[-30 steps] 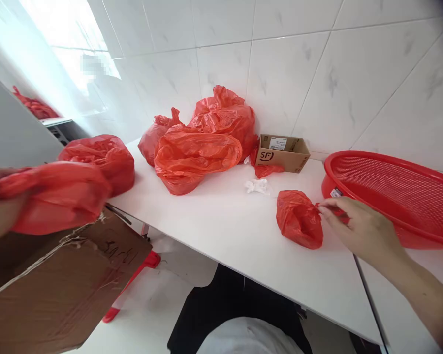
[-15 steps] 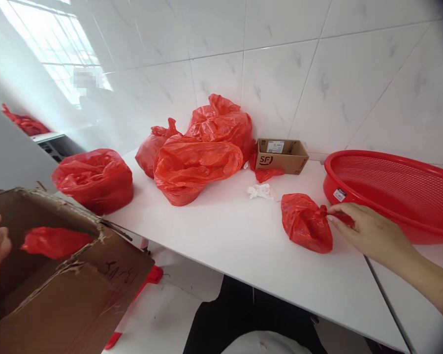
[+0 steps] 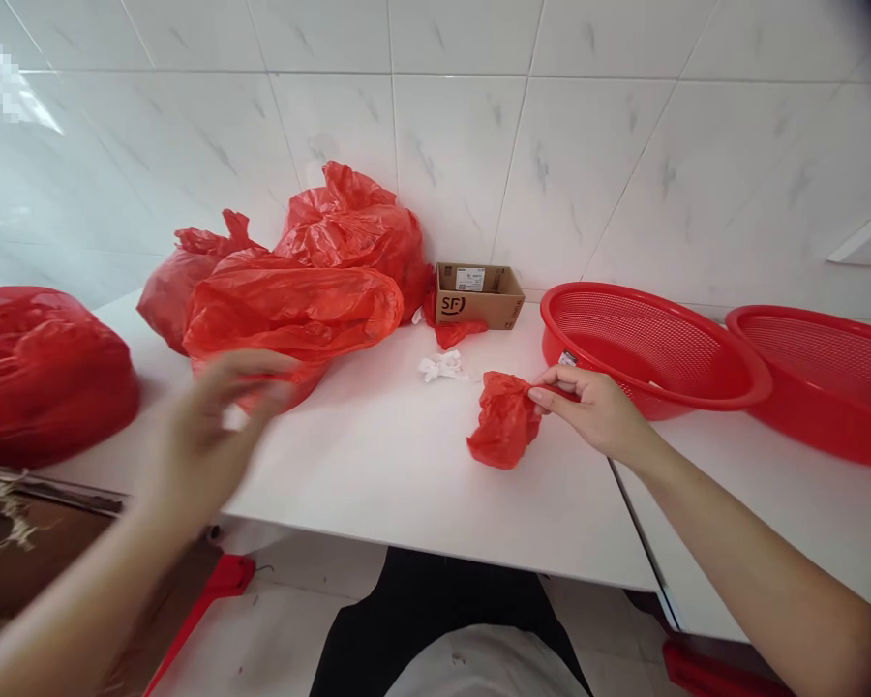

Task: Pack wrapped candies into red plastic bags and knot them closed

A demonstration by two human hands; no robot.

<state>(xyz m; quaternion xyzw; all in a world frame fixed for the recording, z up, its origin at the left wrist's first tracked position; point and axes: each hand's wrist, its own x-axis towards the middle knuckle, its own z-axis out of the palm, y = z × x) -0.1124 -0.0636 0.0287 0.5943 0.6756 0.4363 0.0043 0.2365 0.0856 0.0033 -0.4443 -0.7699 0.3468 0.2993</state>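
A small crumpled red plastic bag (image 3: 504, 424) hangs from the pinched thumb and fingers of my right hand (image 3: 587, 407), above the white table (image 3: 399, 484). My left hand (image 3: 214, 426), blurred, holds nothing, its thumb and fingers apart, in front of a wide-mouthed red bag (image 3: 297, 305). Behind that bag are a large bulging red bag (image 3: 359, 227) and a tied one (image 3: 181, 290). A crumpled white scrap (image 3: 442, 365) lies beyond the small bag.
A small cardboard box (image 3: 479, 297) stands by the tiled wall. Two red perforated baskets (image 3: 653, 344) are at the right. Another full red bag (image 3: 44, 373) sits at the far left, above a torn cardboard box (image 3: 50, 552) below the table edge.
My left hand has left the cardboard box and moved right, over the table. The small red bag now hangs lifted in my right hand. The view has turned to the right.
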